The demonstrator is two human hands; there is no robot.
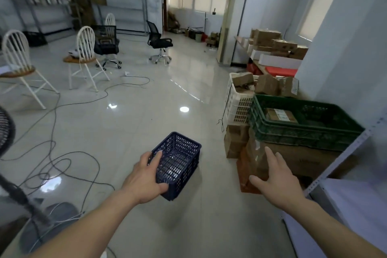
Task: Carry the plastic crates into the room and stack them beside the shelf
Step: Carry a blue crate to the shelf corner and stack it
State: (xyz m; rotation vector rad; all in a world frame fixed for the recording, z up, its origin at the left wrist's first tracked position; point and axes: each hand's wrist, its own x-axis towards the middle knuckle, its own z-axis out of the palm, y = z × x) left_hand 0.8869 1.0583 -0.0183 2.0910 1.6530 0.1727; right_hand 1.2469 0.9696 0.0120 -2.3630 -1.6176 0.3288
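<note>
I have the blue crate (178,163) in the left hand (144,178) alone: its fingers (156,158) are hooked over the near rim into the basket and the thumb clamps the corner below them, so the whole crate hangs forward of the knuckles, tilted and, as far as I can judge, off the floor. The right hand (274,178) is released, with fingers straight and spread, holding nothing and hovering over the cardboard boxes (293,157) just ahead of its fingertips. My main worry is that one-handed pinch at a single corner. The crate's weight sits beyond the fingers, so a quick turn could twist it out of the grip or swing its far end into the boxes to the right of the left hand. The green crate (293,134) rests on those boxes beyond the right fingertips, and it looks perched. A nudge from the open hand or the swinging crate might shift it. The white crate (238,104) behind is stuffed with cardboard and could spill. The shelf (335,161) upright runs close on the outer side of the right hand, so a wide reach may clip it. Loose cables (51,166) lie well off to the left of the left hand and are a tripping risk if I drift that way.
</note>
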